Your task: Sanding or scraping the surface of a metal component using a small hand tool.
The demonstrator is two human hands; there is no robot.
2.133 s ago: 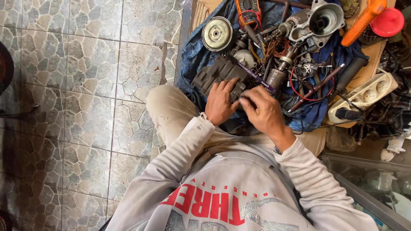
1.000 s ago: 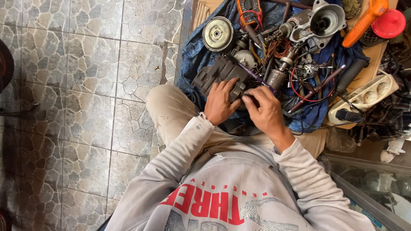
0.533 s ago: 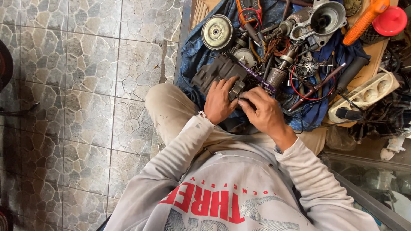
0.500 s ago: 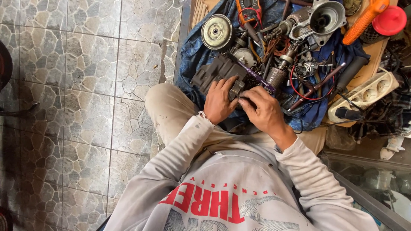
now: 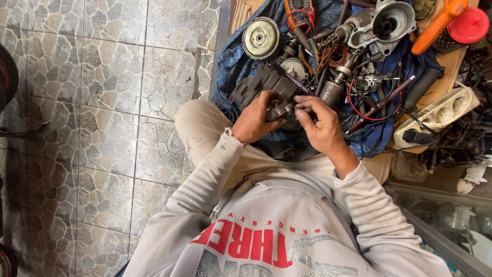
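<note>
Head cam: both hands' fingers [image 5: 306,104] pinch small metal part [image 5: 281,109].

Matt dark plastic housing [image 5: 264,84] — blue cloth [image 5: 233,61] — rough stone floor [image 5: 102,77].

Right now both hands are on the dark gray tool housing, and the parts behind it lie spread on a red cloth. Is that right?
Not quite: the cloth is blue, not red, as the head view shows. The rest holds: the left hand and right hand are both on the dark gray tool housing, with the parts spread on the cloth behind it.
</note>
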